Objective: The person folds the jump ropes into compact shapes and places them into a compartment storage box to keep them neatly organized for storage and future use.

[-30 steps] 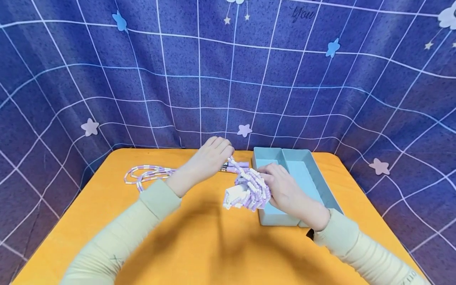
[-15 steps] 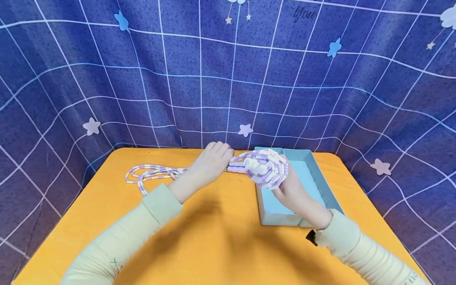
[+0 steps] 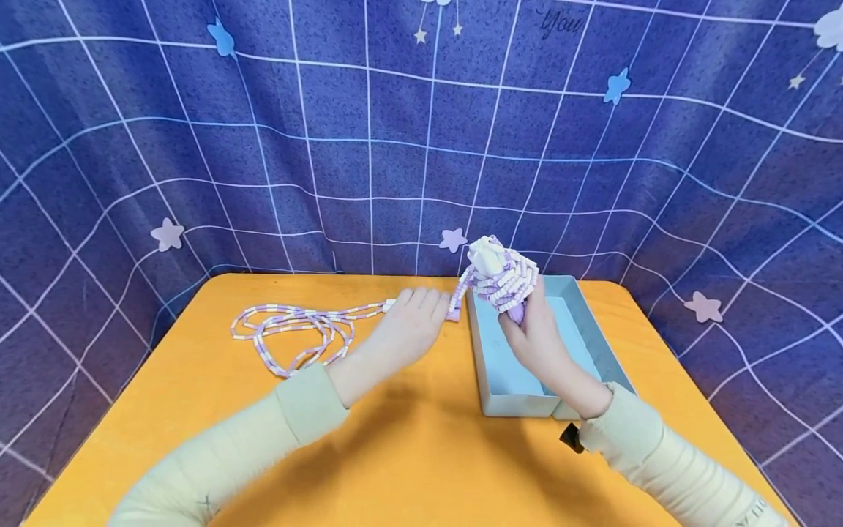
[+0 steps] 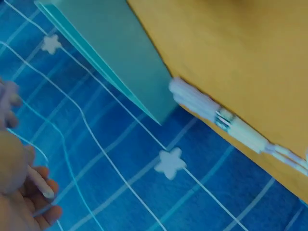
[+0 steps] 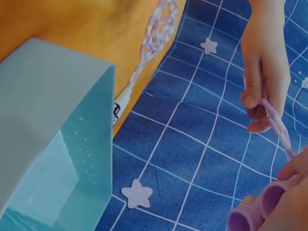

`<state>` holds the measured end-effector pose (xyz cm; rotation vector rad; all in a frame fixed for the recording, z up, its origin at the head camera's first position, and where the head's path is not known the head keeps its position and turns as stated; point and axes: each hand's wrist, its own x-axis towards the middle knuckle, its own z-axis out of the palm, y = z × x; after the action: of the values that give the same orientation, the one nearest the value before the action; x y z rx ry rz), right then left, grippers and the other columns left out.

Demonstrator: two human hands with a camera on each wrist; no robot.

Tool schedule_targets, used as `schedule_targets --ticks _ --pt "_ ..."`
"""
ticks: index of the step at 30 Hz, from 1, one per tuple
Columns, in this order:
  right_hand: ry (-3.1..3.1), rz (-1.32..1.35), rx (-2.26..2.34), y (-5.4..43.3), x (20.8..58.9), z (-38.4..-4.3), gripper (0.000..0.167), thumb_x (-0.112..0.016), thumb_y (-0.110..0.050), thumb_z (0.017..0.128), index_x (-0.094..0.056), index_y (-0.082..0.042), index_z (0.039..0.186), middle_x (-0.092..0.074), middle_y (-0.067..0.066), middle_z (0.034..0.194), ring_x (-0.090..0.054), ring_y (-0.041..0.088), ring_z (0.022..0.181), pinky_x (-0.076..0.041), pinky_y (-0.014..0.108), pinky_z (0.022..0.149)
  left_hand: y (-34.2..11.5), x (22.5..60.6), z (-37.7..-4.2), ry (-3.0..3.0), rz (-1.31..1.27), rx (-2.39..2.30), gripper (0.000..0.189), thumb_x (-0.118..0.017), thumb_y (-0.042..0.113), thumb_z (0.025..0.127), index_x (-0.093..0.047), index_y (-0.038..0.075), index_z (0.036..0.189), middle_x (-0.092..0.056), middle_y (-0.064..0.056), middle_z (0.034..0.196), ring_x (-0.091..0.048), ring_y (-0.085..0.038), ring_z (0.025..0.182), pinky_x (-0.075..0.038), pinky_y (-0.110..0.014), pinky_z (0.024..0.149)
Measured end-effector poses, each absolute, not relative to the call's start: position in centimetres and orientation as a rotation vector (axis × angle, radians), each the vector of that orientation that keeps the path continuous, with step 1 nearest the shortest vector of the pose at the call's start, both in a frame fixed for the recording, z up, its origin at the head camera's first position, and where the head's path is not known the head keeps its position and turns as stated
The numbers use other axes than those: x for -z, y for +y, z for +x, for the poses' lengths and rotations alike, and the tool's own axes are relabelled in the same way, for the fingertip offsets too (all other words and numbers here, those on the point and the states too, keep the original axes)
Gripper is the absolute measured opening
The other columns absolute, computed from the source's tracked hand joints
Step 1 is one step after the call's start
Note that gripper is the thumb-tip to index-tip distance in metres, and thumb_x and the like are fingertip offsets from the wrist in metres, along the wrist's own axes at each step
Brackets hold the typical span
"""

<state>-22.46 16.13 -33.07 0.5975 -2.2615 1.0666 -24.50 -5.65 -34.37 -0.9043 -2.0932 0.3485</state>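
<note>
Two purple handles [image 5: 253, 210]: gripped by curled right hand [image 3: 543, 337] | beaded rope [image 3: 510, 282]: wound round handles, raised off bench [image 3: 421, 454] | left hand [image 3: 413, 323]: fingers bent, pinching connecting strand [image 5: 275, 121], apparently controlling slack

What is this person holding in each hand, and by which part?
The right hand holds a bundled purple-and-white beaded rope by its purple handles. The left hand pinches a beaded strand leading to that bundle.
</note>
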Motion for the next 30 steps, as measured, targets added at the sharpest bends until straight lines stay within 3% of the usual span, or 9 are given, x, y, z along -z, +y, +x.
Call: schedule_targets --ticks 8,16,20,24,30 --pt "-2.367 0.474 -0.9 16.3 32.9 -22.6 0.053 -0.055 0.002 0.082 -0.032 0.003 0.13 -0.048 0.022 0.113 -0.051 0.032 0.094 -0.043 0.05 0.079 -5.0 34.4 -22.1 -2.01 -0.969 -0.386 0.042 -0.027 0.007 0.095 -0.056 -0.004 0.124 -0.06 -0.012 0.106 -0.053 -0.024 0.086 -0.041 -0.032 0.071" --pt "-2.388 0.482 -0.603 16.2 33.1 -22.3 0.038 -0.053 0.001 0.08 -0.042 0.005 0.117 -0.048 0.019 0.1 -0.049 0.031 0.084 -0.045 0.045 0.069 -5.3 33.6 -20.5 -1.861 -1.09 -0.404 0.041 -0.028 0.003 0.095 -0.062 -0.004 0.117 -0.062 -0.011 0.098 -0.054 -0.022 0.083 -0.045 -0.032 0.076" --pt "-2.334 0.511 -0.408 16.2 33.5 -22.2 0.04 -0.061 0.004 0.077 -0.044 0.003 0.113 -0.047 0.018 0.096 -0.049 0.034 0.083 -0.045 0.045 0.061 -5.3 33.1 -19.9 -1.773 -1.181 -0.356 0.038 -0.03 0.0 0.095 -0.066 -0.002 0.109 -0.063 -0.01 0.092 -0.054 -0.021 0.079 -0.045 -0.031 0.073" --pt "-2.23 0.522 -0.221 16.2 33.9 -22.3 0.041 -0.068 0.0 0.075 -0.045 0.0 0.109 -0.046 0.016 0.09 -0.047 0.035 0.074 -0.036 0.04 0.048 -5.3 32.3 -19.4 -1.734 -1.233 -0.29 0.035 -0.033 -0.001 0.094 -0.067 0.002 0.104 -0.063 -0.008 0.09 -0.053 -0.02 0.078 -0.044 -0.03 0.071" --pt "-2.097 0.551 -0.103 16.4 34.4 -22.4 0.024 -0.058 -0.005 0.084 -0.049 -0.003 0.106 -0.049 0.014 0.089 -0.045 0.033 0.071 -0.028 0.037 0.048 -5.3 31.1 -18.7 -1.796 -1.277 -0.143 0.022 -0.046 0.003 0.09 -0.064 0.002 0.103 -0.062 -0.005 0.089 -0.056 -0.019 0.082 -0.046 -0.029 0.078"
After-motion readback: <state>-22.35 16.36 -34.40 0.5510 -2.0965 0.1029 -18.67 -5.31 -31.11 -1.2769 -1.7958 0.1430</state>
